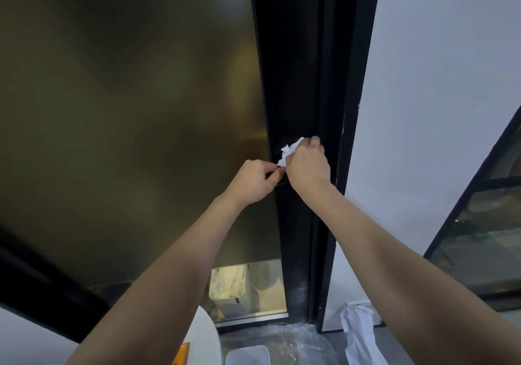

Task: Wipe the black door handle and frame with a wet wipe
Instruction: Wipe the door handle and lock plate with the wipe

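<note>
Between the two hands, the short black door handle point(277, 179) shows only as a dark bar, and most of it is covered. Its long axis runs sideways, from the left hand point(252, 181) toward the right hand point(307, 164). The left hand is nearer to its free end and has thumb and fingers curled round it. Just above the handle, the crumpled white wet wipe point(288, 150) is bunched in the closed fingers of the right hand and pressed on the tall black door frame point(293, 68). This frame runs up and down behind both hands, so across the handle. I judge that the next stroke must follow one of these axes: along the frame, or sideways toward the left hand. Left of the left hand is the bronze frosted glass panel point(141, 96); right of the right hand, the white wall point(437, 82).
</note>
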Tool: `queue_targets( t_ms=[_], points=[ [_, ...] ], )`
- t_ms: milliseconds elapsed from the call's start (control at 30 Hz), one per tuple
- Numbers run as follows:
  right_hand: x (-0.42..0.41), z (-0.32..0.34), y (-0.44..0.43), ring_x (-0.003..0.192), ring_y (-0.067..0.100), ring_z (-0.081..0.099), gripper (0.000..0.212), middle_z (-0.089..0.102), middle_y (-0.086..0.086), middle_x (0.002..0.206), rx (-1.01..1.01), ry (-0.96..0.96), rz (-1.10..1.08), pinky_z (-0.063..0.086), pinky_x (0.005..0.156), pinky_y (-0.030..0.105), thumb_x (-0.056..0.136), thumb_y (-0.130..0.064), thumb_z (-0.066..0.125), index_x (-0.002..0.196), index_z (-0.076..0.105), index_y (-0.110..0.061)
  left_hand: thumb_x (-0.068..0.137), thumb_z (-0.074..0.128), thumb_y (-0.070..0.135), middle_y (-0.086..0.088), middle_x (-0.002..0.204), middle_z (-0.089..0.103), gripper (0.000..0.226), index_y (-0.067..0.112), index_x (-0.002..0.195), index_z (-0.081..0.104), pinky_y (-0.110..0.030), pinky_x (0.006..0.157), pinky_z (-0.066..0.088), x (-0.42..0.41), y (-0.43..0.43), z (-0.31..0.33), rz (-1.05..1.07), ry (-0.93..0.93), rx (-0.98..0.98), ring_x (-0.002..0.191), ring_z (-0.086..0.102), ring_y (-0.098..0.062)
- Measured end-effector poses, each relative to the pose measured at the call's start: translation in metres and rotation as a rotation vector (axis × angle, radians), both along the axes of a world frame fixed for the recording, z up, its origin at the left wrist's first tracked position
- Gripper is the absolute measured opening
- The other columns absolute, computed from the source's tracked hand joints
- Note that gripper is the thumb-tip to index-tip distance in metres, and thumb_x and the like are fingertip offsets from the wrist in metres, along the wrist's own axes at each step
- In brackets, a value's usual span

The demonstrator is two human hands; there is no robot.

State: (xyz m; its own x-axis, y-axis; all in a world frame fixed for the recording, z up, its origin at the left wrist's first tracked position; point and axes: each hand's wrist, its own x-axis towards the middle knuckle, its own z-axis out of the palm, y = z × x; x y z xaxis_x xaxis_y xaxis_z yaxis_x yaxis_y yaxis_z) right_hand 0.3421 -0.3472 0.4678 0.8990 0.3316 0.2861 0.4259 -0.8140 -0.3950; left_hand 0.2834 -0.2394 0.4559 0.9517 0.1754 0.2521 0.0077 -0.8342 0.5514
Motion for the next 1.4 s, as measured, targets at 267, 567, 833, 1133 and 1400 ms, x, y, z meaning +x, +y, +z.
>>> queue_targets(
  t_ms=[267,567,833,1133,1400],
  points=[
    [0.007,-0.005,-0.001,0.126,0.026,0.039,0.043,0.041,0.015,0.135,0.049,-0.117,0.151,0.043,0.096,0.029,0.090,-0.005,0.052,0.132,0.042,-0.002,0.095,0.049,0.027,-0.025,0.065,0.062,0.046,-0.005,0.062,0.057,-0.027,0.050,0.037,-0.001,-0.001,-0.001,-0.007,-0.011,-0.015,0.051,0.047,-0.027],
    [0.007,-0.006,-0.002,0.116,0.028,0.052,0.041,0.044,0.021,0.131,0.217,0.034,-0.035,0.046,0.090,0.031,0.093,-0.002,0.047,0.132,0.037,0.004,0.095,0.049,0.029,-0.020,0.066,0.065,0.046,-0.002,0.063,0.060,-0.019,0.049,0.037,-0.002,0.000,0.001,-0.016,0.007,-0.024,0.051,0.050,-0.022],
    [0.002,-0.007,-0.016,0.101,0.027,0.060,0.033,0.060,0.018,0.119,0.734,0.304,-0.051,0.043,0.066,0.016,0.092,-0.001,0.043,0.123,0.055,0.000,0.096,0.049,0.029,0.000,0.054,0.056,0.050,0.023,0.047,0.042,-0.011,0.048,0.035,0.000,0.001,0.003,-0.005,0.012,0.003,0.046,0.046,-0.006],
    [-0.001,-0.019,0.002,0.080,0.020,0.057,0.037,0.062,0.016,0.107,0.892,0.763,-0.108,0.047,0.063,0.025,0.094,-0.023,0.051,0.123,0.049,-0.001,0.096,0.048,0.029,-0.015,0.064,0.065,0.045,0.012,0.055,0.052,-0.016,0.051,0.035,-0.002,-0.001,0.001,-0.018,0.011,0.009,0.054,0.049,-0.016],
    [0.008,-0.020,-0.012,0.068,0.020,0.062,0.006,0.061,0.010,0.076,1.414,1.150,0.005,0.054,0.068,0.029,0.086,0.000,0.058,0.081,0.057,-0.004,0.096,0.047,0.029,-0.007,0.061,0.061,0.046,0.022,0.051,0.049,-0.014,0.049,0.035,-0.001,0.000,0.002,-0.026,0.009,0.011,0.047,0.045,-0.007]
  ],
)
